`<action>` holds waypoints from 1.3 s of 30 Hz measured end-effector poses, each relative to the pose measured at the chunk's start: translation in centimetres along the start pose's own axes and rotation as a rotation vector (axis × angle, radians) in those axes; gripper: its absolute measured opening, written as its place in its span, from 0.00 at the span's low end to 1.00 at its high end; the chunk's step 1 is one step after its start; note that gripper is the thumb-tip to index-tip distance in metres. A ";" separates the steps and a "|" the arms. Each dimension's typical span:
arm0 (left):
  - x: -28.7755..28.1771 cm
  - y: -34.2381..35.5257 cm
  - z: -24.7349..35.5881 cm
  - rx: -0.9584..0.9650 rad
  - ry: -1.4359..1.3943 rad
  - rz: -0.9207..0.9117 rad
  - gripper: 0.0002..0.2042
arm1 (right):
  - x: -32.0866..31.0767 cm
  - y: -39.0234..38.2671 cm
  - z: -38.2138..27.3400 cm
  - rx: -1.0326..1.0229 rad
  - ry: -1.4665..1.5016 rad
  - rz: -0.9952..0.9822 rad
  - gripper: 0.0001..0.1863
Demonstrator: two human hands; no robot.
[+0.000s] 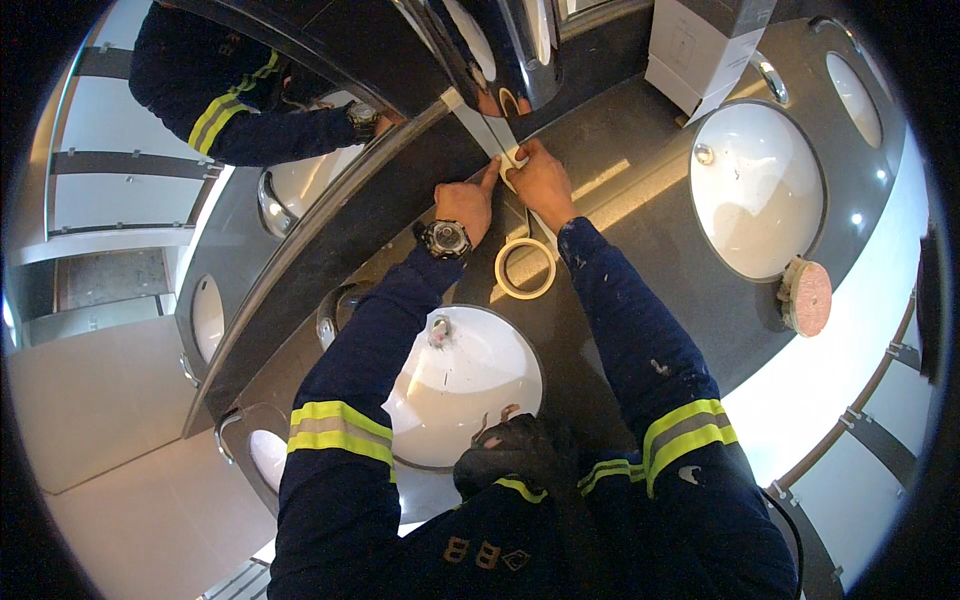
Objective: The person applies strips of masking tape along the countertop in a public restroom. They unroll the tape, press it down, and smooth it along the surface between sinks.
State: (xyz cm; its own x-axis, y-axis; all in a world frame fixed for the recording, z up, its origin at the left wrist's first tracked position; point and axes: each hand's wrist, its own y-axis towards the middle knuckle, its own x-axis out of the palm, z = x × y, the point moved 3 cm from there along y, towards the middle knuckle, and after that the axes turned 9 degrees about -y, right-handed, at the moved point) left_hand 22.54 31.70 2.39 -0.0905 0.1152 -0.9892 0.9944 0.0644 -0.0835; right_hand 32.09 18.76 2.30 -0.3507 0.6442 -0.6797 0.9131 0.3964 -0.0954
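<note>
A pale strip of masking tape [482, 124] runs along the dark surface at the foot of the backsplash, beside a shiny cylinder. My left hand [464, 208], with a watch on its wrist, has its index finger stretched out against the strip and the other fingers curled. Close on its right, my right hand [542, 184] is closed, pinching the tape between thumb and fingers. Below my hands, a cream roll of masking tape [525, 294] rests at the dark countertop, joined to a pale length leading up under my right hand. My fingers hide part of the tape.
One white sink [465, 400] lies under my left forearm, another sink [755, 200] to the right. The shiny cylinder [490, 50] stands beyond my hands. A white box [705, 55] sits far right; a round pink-faced pad [808, 298] is at the counter edge. A mirror [330, 60] borders the left.
</note>
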 end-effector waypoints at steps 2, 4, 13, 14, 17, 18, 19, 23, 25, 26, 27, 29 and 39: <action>-0.1 0.0 0.0 0.019 0.011 0.046 0.36 | -0.1 -0.2 -0.3 -0.041 -0.038 0.013 0.16; -0.4 0.2 0.2 0.003 -0.032 -0.059 0.37 | -0.2 -0.3 -0.2 -0.076 -0.079 0.023 0.16; -1.7 0.6 0.8 0.022 -0.055 -0.150 0.39 | 0.0 -0.7 1.7 -0.146 -0.131 0.041 0.19; -1.4 0.4 0.6 0.018 -0.054 -0.147 0.39 | -0.1 -1.0 1.4 -0.108 -0.107 0.005 0.19; -1.0 0.1 0.2 0.005 -0.093 -0.143 0.39 | -0.8 -1.8 0.6 -0.036 -0.034 -0.063 0.19; -1.0 0.1 0.0 0.030 -0.131 -0.120 0.40 | -1.0 -1.8 1.0 -0.043 -0.008 -0.062 0.19; -1.1 0.2 -0.4 0.054 -0.168 -0.098 0.40 | -1.0 -1.8 1.3 -0.051 0.019 -0.062 0.19; -1.9 0.6 -1.1 0.104 -0.273 -0.120 0.41 | -0.5 -1.3 2.9 -0.047 0.021 -0.036 0.18; -2.1 0.6 -0.9 0.082 -0.288 -0.132 0.42 | -0.2 -1.0 3.1 -0.054 0.009 -0.016 0.18; -2.2 0.6 -0.9 0.070 -0.294 -0.136 0.42 | -0.1 -0.7 2.9 -0.067 -0.023 -0.020 0.18; -2.4 0.6 -1.0 0.072 -0.316 -0.128 0.42 | 0.1 -0.4 2.7 -0.080 -0.055 -0.023 0.18; -3.0 0.7 -1.0 0.080 -0.362 -0.112 0.43 | 0.3 0.2 2.4 -0.095 -0.117 -0.031 0.18; -2.1 1.2 -1.1 0.046 -0.377 -0.159 0.43 | 1.5 0.9 0.9 -0.050 -0.236 0.012 0.16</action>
State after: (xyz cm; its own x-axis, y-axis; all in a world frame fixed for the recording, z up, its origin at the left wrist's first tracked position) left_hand 23.89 32.63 4.48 -0.2255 -0.2645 -0.9377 0.9718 0.0067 -0.2356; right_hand 32.59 19.54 0.54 -0.2758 0.4809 -0.8322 0.9036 0.4249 -0.0539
